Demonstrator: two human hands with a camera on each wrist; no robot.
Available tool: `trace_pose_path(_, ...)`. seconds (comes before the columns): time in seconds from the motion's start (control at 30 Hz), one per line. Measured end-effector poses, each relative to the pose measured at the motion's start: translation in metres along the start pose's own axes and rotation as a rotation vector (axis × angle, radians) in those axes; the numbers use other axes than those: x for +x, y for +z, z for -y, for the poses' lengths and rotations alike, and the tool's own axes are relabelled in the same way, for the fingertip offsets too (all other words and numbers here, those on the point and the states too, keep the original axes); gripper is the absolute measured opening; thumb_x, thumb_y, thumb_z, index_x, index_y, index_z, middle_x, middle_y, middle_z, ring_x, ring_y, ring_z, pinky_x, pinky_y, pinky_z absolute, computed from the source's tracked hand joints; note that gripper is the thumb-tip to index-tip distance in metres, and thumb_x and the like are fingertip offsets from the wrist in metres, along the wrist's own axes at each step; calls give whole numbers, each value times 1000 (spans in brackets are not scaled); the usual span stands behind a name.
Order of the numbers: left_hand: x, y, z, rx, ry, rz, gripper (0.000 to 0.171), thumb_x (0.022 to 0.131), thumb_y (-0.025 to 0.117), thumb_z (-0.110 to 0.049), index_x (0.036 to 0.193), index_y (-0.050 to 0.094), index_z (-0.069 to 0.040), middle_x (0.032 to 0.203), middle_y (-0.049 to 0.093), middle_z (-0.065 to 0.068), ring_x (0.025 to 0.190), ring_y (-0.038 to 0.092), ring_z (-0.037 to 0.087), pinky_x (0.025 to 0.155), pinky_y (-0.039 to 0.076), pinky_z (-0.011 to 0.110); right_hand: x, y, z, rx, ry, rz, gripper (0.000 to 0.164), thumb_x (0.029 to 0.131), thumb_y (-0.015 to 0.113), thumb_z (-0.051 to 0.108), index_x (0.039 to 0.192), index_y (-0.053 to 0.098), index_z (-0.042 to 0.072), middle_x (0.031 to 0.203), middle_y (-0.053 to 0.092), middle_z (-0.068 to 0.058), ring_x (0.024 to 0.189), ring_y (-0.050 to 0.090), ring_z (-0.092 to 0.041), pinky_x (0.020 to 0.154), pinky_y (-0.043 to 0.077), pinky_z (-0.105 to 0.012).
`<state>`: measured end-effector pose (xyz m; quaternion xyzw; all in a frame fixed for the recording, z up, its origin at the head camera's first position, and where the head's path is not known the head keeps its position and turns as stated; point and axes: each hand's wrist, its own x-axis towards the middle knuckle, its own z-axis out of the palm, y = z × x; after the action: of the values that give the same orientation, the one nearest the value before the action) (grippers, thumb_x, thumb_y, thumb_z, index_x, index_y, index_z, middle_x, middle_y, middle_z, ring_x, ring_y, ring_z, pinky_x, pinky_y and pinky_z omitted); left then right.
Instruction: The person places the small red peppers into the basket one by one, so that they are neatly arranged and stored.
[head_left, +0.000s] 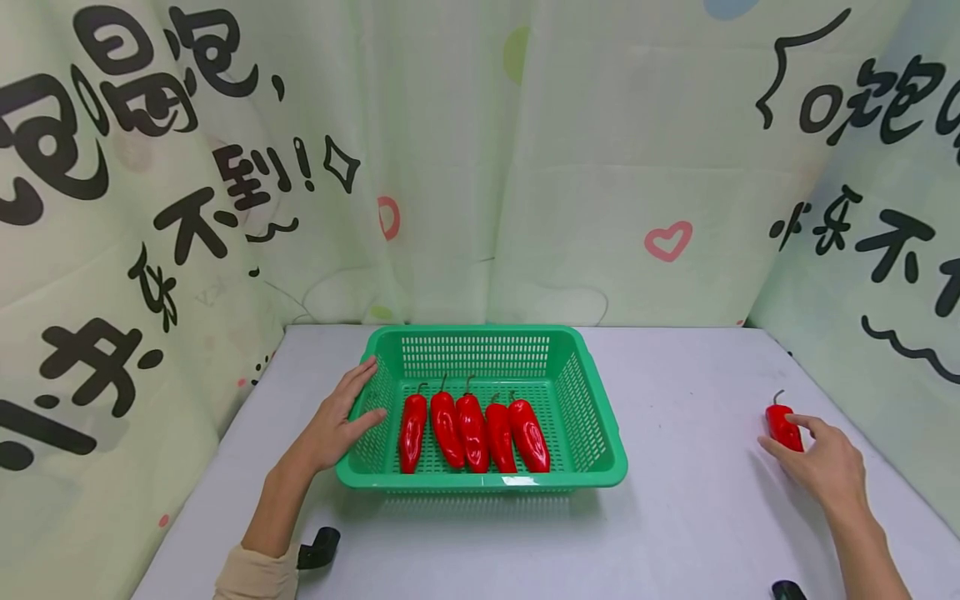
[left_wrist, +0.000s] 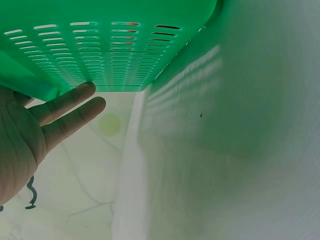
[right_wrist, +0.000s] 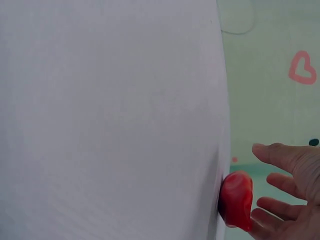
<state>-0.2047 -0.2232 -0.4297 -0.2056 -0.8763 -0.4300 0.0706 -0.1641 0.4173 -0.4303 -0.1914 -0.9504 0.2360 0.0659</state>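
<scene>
A green plastic basket (head_left: 480, 481) stands on the table, with several glossy red chili peppers (head_left: 472, 433) side by side in it, stems toward the back. My left hand (head_left: 341, 425) is at the basket's left rim, fingers straight and thumb reaching over the edge. Two of its fingers (left_wrist: 70, 122) extend along the outer slotted wall in the left wrist view. At the far right, another red chili pepper (head_left: 783, 427) rests on the table. Around it, my right hand (head_left: 828, 467) reaches with thumb and fingers spread; the right wrist view shows the palm just above this pepper (right_wrist: 236, 200).
The table (head_left: 675, 400) has a white cover. Pale green curtains (head_left: 600, 167) with dark lettering and hearts hang behind and along both sides. A black curved object (head_left: 321, 547) shows near the left sleeve, and another dark object (head_left: 787, 590) at the lower right edge.
</scene>
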Motion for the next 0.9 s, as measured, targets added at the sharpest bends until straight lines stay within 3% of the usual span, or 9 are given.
trace_pose_path(0.43,0,-1,-1,-4,-2,5,71,98,60,-24,158,31,2,167,25,18,151,25,45,111,32,71,9,3,-7,-3,22,94,78,93,71,26,146,32,-15,136,29,-48,124,30,-63,88,52,-68)
trace_pose_path(0.9,1,1,1,-6,-9,4,72,98,61,-23,159,31,1,167,25,18,151,25,45,111,34,71,9,5,-12,18,-26,55,68,93,69,15,143,35,-16,133,36,-46,120,33,-62,85,52,-66)
